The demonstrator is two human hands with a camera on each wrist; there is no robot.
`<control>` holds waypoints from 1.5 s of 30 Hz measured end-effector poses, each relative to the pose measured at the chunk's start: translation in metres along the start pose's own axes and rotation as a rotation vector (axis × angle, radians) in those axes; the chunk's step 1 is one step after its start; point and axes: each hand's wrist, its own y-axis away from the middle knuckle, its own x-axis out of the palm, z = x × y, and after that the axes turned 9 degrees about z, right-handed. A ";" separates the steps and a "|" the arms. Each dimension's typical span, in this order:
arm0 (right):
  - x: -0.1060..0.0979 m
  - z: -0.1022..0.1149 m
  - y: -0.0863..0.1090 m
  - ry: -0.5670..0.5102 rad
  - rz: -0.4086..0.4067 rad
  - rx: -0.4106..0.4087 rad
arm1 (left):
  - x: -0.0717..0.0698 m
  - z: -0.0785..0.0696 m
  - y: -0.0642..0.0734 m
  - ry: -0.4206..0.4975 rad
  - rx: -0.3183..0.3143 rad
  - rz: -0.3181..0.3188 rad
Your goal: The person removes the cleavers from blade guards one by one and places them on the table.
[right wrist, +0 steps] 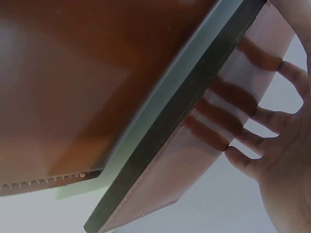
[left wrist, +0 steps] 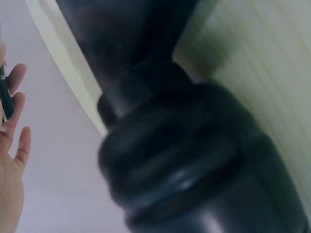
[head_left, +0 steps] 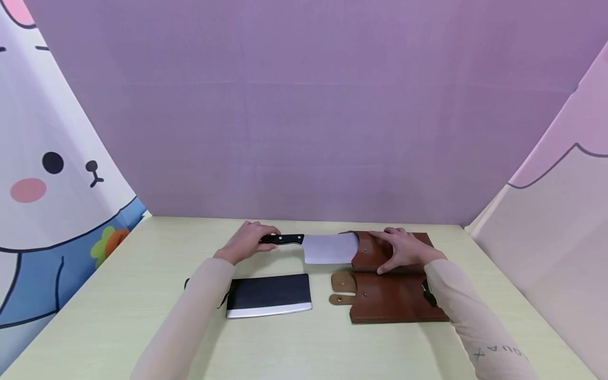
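My left hand [head_left: 250, 240] grips the black riveted handle [head_left: 286, 239] of a cleaver, also visible at the left edge of the left wrist view. Its silver blade [head_left: 330, 248] points right and meets the curved mouth of a brown leather sheath [head_left: 369, 256]; how much lies inside is hidden. On that sheath, my right hand [head_left: 404, 249] holds with fingers at the far side and thumb at the near edge. The right wrist view shows its fingertips [right wrist: 238, 158] against the glossy leather.
Nearer me lies a second cleaver with a dark blade [head_left: 268, 293] and silver edge. My left forearm covers part of its black handle, large and blurred in the left wrist view [left wrist: 184, 160]. Beside it is a second sheath [head_left: 394, 298] with tan straps. A purple curtain [head_left: 304, 116] hangs behind.
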 end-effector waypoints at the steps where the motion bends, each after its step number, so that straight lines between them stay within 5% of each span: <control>1: 0.000 0.000 0.000 0.000 -0.001 0.001 | 0.000 0.000 0.000 0.003 0.001 0.000; 45: 0.000 -0.013 0.006 0.032 -0.034 0.025 | -0.008 0.009 0.012 0.001 -0.021 -0.009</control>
